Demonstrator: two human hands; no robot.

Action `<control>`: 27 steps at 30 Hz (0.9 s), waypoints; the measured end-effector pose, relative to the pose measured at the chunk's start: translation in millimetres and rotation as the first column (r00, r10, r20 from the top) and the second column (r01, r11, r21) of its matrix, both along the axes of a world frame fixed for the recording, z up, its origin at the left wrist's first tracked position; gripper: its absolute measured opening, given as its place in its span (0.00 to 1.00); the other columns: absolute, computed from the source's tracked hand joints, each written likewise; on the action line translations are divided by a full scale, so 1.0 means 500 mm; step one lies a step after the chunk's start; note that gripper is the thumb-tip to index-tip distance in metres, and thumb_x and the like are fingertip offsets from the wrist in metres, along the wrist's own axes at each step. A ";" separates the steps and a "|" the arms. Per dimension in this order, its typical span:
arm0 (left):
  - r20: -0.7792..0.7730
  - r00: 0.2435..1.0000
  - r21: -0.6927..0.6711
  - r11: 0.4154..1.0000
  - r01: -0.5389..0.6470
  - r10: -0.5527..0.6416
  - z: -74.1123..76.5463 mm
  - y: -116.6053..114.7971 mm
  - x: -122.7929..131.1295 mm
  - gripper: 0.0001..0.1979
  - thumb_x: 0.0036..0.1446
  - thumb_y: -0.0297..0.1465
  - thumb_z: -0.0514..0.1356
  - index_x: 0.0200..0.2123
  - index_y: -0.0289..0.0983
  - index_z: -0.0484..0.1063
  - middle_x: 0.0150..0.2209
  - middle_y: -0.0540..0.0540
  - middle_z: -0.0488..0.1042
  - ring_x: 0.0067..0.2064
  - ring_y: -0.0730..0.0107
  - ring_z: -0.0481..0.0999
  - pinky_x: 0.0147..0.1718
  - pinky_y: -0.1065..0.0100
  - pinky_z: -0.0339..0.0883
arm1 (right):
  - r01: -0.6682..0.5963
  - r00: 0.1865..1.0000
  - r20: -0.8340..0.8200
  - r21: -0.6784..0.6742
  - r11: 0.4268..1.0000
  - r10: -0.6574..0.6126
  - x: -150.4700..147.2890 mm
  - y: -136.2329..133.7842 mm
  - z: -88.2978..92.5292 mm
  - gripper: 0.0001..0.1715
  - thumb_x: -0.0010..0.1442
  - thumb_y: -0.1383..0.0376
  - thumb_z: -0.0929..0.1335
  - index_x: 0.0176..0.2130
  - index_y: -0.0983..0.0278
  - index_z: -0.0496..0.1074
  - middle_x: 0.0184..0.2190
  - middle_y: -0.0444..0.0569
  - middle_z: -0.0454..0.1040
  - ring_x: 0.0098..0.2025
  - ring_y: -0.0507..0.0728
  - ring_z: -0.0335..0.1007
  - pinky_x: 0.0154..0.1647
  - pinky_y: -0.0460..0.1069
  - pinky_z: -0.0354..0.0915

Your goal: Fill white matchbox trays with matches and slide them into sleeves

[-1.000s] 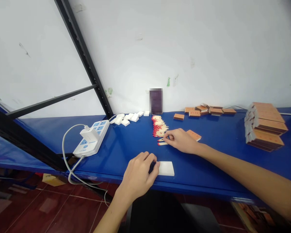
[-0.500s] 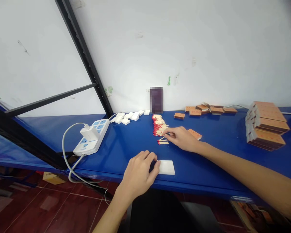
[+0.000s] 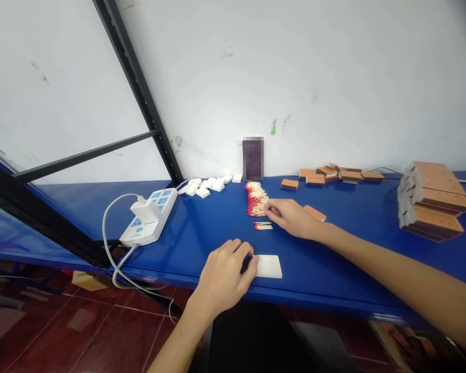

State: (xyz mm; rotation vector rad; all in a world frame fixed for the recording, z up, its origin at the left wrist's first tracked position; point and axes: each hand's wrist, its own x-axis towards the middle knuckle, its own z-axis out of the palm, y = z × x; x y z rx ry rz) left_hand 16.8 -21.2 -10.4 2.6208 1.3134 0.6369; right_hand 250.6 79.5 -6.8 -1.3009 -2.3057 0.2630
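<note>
My left hand [image 3: 229, 277] is curled round the left end of a white matchbox tray [image 3: 270, 266] near the front edge, thumb and fingers gripping it. Farther back, a long pile of red-headed matches [image 3: 257, 201] lies heads to the left. My right hand [image 3: 289, 215] is at the right edge of this pile, thumb and forefinger pinched together against the stick ends; whatever is between the fingertips is hidden. Just in front of the pile lies a small row of several matches [image 3: 263, 226]. An orange matchbox sleeve [image 3: 314, 213] shows behind my right wrist.
Several white trays [image 3: 202, 192] lie at the back left, close to a white power strip [image 3: 151, 217] with a plugged-in charger. Loose orange matchboxes [image 3: 314, 180] sit along the wall. A stack of matchboxes [image 3: 433, 202] stands at the right. A dark shelf post [image 3: 140, 88] rises on the left.
My right hand has moved slightly back and up to the pile's edge. The slanting match once at its fingertips no longer shows there. My left hand stays on the tray.
</note>
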 end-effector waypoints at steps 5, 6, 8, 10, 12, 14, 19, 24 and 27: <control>-0.003 1.000 -0.002 1.000 0.001 -0.001 0.001 0.000 0.000 0.07 0.70 0.32 0.50 0.39 0.40 0.66 0.37 0.49 0.71 0.38 0.62 0.71 0.37 0.64 0.60 | 0.112 0.994 -0.002 0.012 0.994 -0.112 0.001 0.003 -0.008 0.09 0.65 0.65 0.62 0.33 0.62 0.68 0.26 0.45 0.71 0.25 0.53 0.62 0.29 0.48 0.53; -0.003 1.000 -0.002 1.000 0.001 -0.001 0.000 0.000 0.000 0.07 0.70 0.32 0.51 0.39 0.40 0.66 0.37 0.49 0.71 0.38 0.62 0.71 0.37 0.64 0.60 | 0.123 0.992 0.004 0.011 0.992 -0.123 0.000 0.003 -0.010 0.08 0.64 0.65 0.62 0.32 0.62 0.68 0.26 0.45 0.72 0.25 0.53 0.62 0.29 0.48 0.53; -0.003 1.000 -0.001 1.000 0.000 0.000 0.000 0.000 0.000 0.07 0.70 0.32 0.51 0.38 0.40 0.66 0.37 0.49 0.71 0.38 0.62 0.71 0.37 0.64 0.60 | 0.134 0.991 0.019 0.005 0.991 -0.134 -0.001 0.004 -0.013 0.08 0.64 0.65 0.62 0.32 0.62 0.68 0.25 0.46 0.72 0.25 0.53 0.63 0.29 0.48 0.53; -0.004 1.000 0.000 1.000 0.002 -0.002 -0.001 0.000 0.000 0.07 0.70 0.32 0.51 0.38 0.40 0.66 0.37 0.49 0.71 0.38 0.62 0.71 0.36 0.64 0.60 | 0.138 0.990 0.037 -0.006 0.990 -0.137 -0.002 0.004 -0.014 0.08 0.63 0.65 0.63 0.32 0.62 0.69 0.25 0.46 0.72 0.25 0.54 0.64 0.29 0.48 0.53; -0.006 1.000 0.001 1.000 0.002 -0.002 -0.001 0.000 0.000 0.07 0.70 0.32 0.51 0.38 0.40 0.66 0.37 0.49 0.71 0.38 0.62 0.71 0.36 0.64 0.60 | 0.134 0.990 0.054 -0.015 0.991 -0.133 -0.002 0.005 -0.014 0.08 0.62 0.66 0.63 0.33 0.62 0.70 0.26 0.46 0.73 0.26 0.54 0.65 0.29 0.48 0.53; -0.007 1.000 0.002 1.000 0.000 0.000 -0.001 0.001 0.000 0.06 0.70 0.32 0.51 0.39 0.40 0.66 0.37 0.49 0.71 0.38 0.62 0.71 0.36 0.64 0.60 | 0.123 0.990 0.071 -0.025 0.992 -0.121 0.000 0.006 -0.014 0.07 0.62 0.66 0.64 0.33 0.62 0.71 0.26 0.47 0.73 0.27 0.54 0.65 0.28 0.47 0.53; -0.013 1.000 0.004 1.000 -0.002 0.002 0.001 0.002 0.002 0.06 0.70 0.32 0.52 0.38 0.40 0.66 0.37 0.49 0.71 0.38 0.62 0.71 0.36 0.64 0.60 | 0.088 0.992 0.099 -0.043 0.995 -0.083 0.003 0.008 -0.013 0.06 0.61 0.67 0.64 0.32 0.62 0.70 0.27 0.46 0.73 0.27 0.54 0.65 0.28 0.47 0.53; -0.016 1.000 0.004 1.000 -0.001 0.001 0.001 0.001 0.002 0.06 0.70 0.32 0.51 0.38 0.40 0.65 0.37 0.49 0.71 0.39 0.62 0.71 0.37 0.64 0.61 | 0.058 0.993 0.107 -0.035 0.998 -0.054 0.003 0.004 -0.009 0.06 0.60 0.69 0.64 0.31 0.62 0.67 0.29 0.46 0.72 0.29 0.54 0.64 0.30 0.47 0.53; -0.013 1.000 0.004 1.000 -0.001 0.001 0.000 0.000 0.001 0.06 0.70 0.32 0.51 0.39 0.40 0.65 0.37 0.49 0.71 0.39 0.62 0.71 0.37 0.64 0.60 | 0.038 0.994 0.104 -0.036 0.999 -0.034 0.003 -0.001 -0.005 0.06 0.62 0.69 0.63 0.32 0.62 0.66 0.29 0.46 0.72 0.28 0.53 0.63 0.30 0.47 0.53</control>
